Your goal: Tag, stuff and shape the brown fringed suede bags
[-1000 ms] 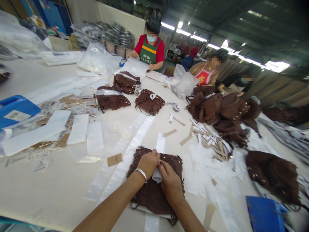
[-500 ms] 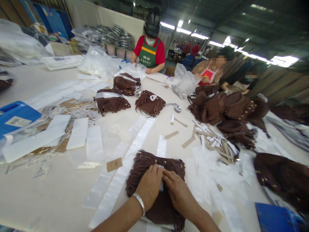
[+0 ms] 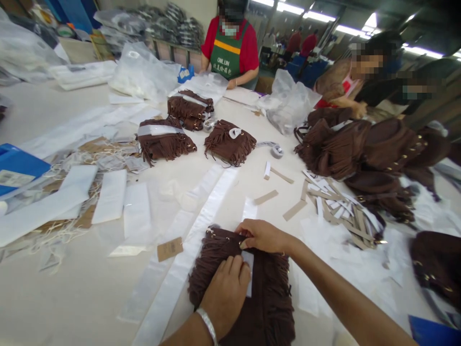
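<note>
A brown fringed bag with gold eyelets along its top lies flat before me. On its middle is a greyish translucent strip. My left hand, a silver bangle on its wrist, rests on the bag with fingers curled together at the strip's left edge; its fingertips are partly hidden. At the bag's top edge, my right hand is bent over with thumb and forefinger closed on the material beside an eyelet. A brown card tag lies left of the bag on a long white strip.
Three folded fringed bags, one of them here, lie further back. Paper strips and a heap of brown bags are at right. White pads and strung tags cover the left. A co-worker in a green apron stands across the table.
My right hand has moved from the strip up to the bag's top edge. The left hand has shifted slightly down, and more of the translucent strip shows. The camera view has tilted down.
</note>
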Demonstrator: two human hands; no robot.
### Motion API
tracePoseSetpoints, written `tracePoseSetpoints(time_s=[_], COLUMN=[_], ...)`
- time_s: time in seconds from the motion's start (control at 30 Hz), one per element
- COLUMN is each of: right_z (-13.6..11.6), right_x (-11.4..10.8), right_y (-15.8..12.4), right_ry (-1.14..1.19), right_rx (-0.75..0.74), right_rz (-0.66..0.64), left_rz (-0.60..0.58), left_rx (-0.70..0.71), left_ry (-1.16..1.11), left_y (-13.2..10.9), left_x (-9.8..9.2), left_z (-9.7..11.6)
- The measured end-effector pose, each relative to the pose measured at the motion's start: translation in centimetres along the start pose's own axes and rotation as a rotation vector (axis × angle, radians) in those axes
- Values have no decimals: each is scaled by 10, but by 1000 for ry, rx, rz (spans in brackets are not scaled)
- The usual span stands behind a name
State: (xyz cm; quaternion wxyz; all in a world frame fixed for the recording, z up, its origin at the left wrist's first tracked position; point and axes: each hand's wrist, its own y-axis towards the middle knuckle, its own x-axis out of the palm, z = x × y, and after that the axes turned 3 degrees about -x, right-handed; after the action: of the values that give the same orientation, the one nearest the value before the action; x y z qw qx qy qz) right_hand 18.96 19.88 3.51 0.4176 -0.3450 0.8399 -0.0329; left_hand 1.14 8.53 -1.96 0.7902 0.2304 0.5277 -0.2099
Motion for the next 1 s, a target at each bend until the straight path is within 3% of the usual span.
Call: tracePoseSetpoints(time_s=[0.17, 0.23, 0.63, 0.83, 1.0], right_z=[11, 13, 12, 20, 20], right_x=[-19, -17, 11, 7, 9], right_y=[3, 3, -2, -4, -6], right_ry=[434, 541, 764, 865, 926], right_rx=[-2, 22, 122, 172, 168], right_rz=[-303, -360, -117, -237, -190], left_rz=[48, 67, 120, 110, 102], left_rx=[1, 2, 7, 18, 14], left_ry=[-62, -86, -57, -76, -85], left_y=[-3, -4, -11, -9, -11], left_x=[-1, 0, 10, 7, 9], left_z=[-3, -4, -7, -6, -6])
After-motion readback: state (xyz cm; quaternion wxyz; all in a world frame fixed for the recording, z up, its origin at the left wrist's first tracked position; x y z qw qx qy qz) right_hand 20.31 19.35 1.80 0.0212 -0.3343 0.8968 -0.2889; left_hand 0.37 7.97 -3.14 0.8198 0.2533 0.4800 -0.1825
